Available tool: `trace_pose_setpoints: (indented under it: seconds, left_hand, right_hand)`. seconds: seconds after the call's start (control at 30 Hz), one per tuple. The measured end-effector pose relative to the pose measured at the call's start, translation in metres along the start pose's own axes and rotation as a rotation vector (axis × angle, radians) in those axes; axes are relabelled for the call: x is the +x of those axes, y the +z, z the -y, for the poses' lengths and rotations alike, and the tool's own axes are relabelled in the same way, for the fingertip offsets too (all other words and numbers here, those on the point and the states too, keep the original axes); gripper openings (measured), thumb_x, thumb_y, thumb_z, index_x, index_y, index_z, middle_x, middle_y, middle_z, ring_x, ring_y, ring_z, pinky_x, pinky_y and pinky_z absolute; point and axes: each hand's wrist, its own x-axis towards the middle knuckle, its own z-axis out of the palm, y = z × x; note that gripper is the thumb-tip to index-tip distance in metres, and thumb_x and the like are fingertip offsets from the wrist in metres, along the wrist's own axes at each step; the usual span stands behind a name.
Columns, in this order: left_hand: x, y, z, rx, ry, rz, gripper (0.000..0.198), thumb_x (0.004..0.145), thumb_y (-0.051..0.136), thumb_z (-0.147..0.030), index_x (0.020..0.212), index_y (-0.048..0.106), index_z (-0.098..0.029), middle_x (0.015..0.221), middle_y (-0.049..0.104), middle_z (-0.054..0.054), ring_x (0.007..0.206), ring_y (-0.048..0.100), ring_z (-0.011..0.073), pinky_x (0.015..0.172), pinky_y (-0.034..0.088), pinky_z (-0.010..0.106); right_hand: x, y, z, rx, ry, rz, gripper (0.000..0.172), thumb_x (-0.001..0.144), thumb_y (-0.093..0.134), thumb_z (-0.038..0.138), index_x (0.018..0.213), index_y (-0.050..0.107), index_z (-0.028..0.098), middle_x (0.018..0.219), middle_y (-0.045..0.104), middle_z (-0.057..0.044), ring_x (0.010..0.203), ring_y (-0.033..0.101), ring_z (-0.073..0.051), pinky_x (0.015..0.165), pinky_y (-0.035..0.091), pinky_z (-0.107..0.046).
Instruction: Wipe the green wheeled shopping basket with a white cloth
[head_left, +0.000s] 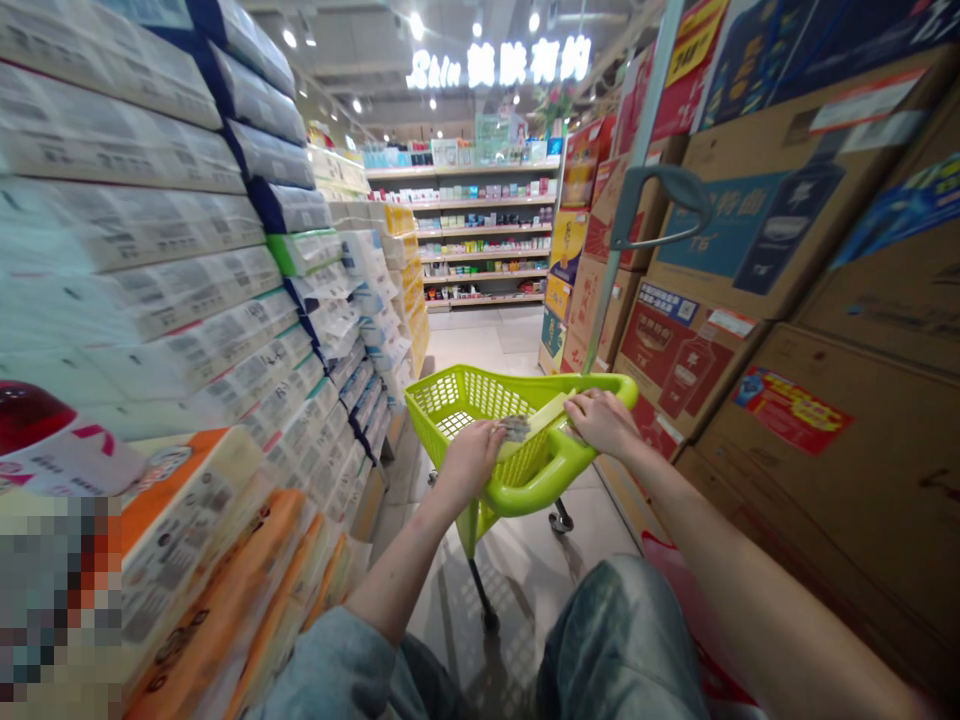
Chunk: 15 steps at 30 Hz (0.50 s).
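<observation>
1. Down the middle of a shop aisle: lime-green plastic shopping basket on wheels [480,405], mesh walls, thick rounded rim, sitting dead centre of the view on the tiled floor [517,570].
2. Left hand [474,452] rests on the basket's near rim at about 7 o'clock of the basket, fingers curled down over the edge. Looks closed on the rim, knuckles up.
3. Right hand [604,420] lies on the rim at about 4 o'clock of the basket, palm down, fingers pointing toward 9 o'clock and pressing on a flat pale-yellow pack [541,418].
4. Pack lies across the near rim between the two hands; a small grey patterned item [516,428] sits at its left end, touching the left fingertips. Can't tell what that item is.
5. Grey-green trolley handle [660,205] on a slanted pole rises from the basket's far right corner toward 1 o'clock.
6. At 9 o'clock: stacked tissue packs [165,270], white/blue above, orange-wrapped [225,560] below.
7. At 3 o'clock: stacked brown cartons [847,450] with red and blue printed labels.
8. At 12 o'clock, far end: shelves of small goods [487,235] under a lit sign [499,62].
9. At 6 o'clock: person's knees in jeans [622,640].
</observation>
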Motion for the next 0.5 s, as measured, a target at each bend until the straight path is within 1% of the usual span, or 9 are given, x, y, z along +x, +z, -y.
trace_pose_setpoints:
  seconds: [0.03, 0.13, 0.17, 0.2, 0.3, 0.4, 0.5]
  left_hand:
    - [0.007, 0.004, 0.001, 0.013, 0.014, 0.057, 0.033, 0.090, 0.035, -0.034, 0.088, 0.064, -0.018, 0.090, 0.066, 0.008, 0.086, 0.061, 0.0201, 0.077, 0.045, 0.029]
    - [0.021, 0.017, 0.002, 0.082, 0.084, 0.314, 0.026, 0.086, 0.041, -0.030, 0.088, 0.065, -0.020, 0.082, 0.067, 0.006, 0.075, 0.062, 0.0189, 0.068, 0.046, 0.026]
    - [0.023, 0.021, 0.002, 0.132, 0.093, 0.359, 0.024, 0.085, 0.043, -0.029, 0.089, 0.064, -0.019, 0.081, 0.067, 0.006, 0.072, 0.062, 0.0187, 0.065, 0.045, 0.026]
    - [0.025, 0.025, 0.002, 0.188, 0.090, 0.369, 0.024, 0.085, 0.044, -0.028, 0.091, 0.064, -0.018, 0.081, 0.067, 0.008, 0.070, 0.062, 0.0189, 0.062, 0.045, 0.025]
    - [0.031, 0.035, 0.002, 0.315, 0.040, 0.339, 0.025, 0.084, 0.044, -0.024, 0.097, 0.062, -0.014, 0.083, 0.067, 0.011, 0.069, 0.063, 0.0207, 0.059, 0.044, 0.026]
    - [0.045, 0.041, 0.002, 0.342, 0.020, 0.388, 0.023, 0.083, 0.045, -0.021, 0.096, 0.062, -0.013, 0.080, 0.067, 0.011, 0.071, 0.063, 0.0215, 0.063, 0.045, 0.027]
    - [0.068, 0.050, -0.001, 0.316, 0.041, 0.443, 0.021, 0.083, 0.047, -0.024, 0.093, 0.062, -0.013, 0.084, 0.068, 0.010, 0.077, 0.064, 0.0208, 0.068, 0.046, 0.026]
  right_hand:
    - [0.000, -0.002, 0.000, -0.010, 0.000, 0.016, 0.038, 0.090, 0.037, 0.039, 0.084, 0.069, 0.020, 0.090, 0.065, -0.010, 0.082, 0.054, -0.021, 0.075, 0.036, -0.034]
    - [0.001, -0.007, -0.004, 0.026, -0.035, 0.053, 0.038, 0.091, 0.034, 0.035, 0.085, 0.069, 0.021, 0.088, 0.064, -0.008, 0.081, 0.054, -0.020, 0.074, 0.037, -0.032]
    - [0.001, -0.008, -0.007, 0.061, -0.043, 0.052, 0.038, 0.091, 0.033, 0.034, 0.086, 0.069, 0.021, 0.088, 0.064, -0.008, 0.082, 0.055, -0.020, 0.074, 0.038, -0.031]
    - [0.002, -0.008, -0.011, 0.099, -0.045, 0.045, 0.038, 0.091, 0.033, 0.032, 0.087, 0.068, 0.020, 0.088, 0.064, -0.007, 0.084, 0.055, -0.019, 0.075, 0.038, -0.031]
    - [0.002, -0.006, -0.019, 0.202, -0.045, 0.005, 0.039, 0.092, 0.032, 0.031, 0.086, 0.068, 0.020, 0.088, 0.064, -0.006, 0.086, 0.056, -0.018, 0.077, 0.039, -0.030]
    - [0.002, -0.005, -0.020, 0.277, -0.064, -0.021, 0.039, 0.092, 0.032, 0.031, 0.085, 0.068, 0.021, 0.086, 0.065, -0.004, 0.085, 0.056, -0.017, 0.078, 0.040, -0.030]
    - [0.001, -0.006, -0.017, 0.332, -0.068, -0.037, 0.038, 0.092, 0.032, 0.032, 0.087, 0.067, 0.020, 0.087, 0.065, -0.004, 0.084, 0.057, -0.017, 0.078, 0.041, -0.030]
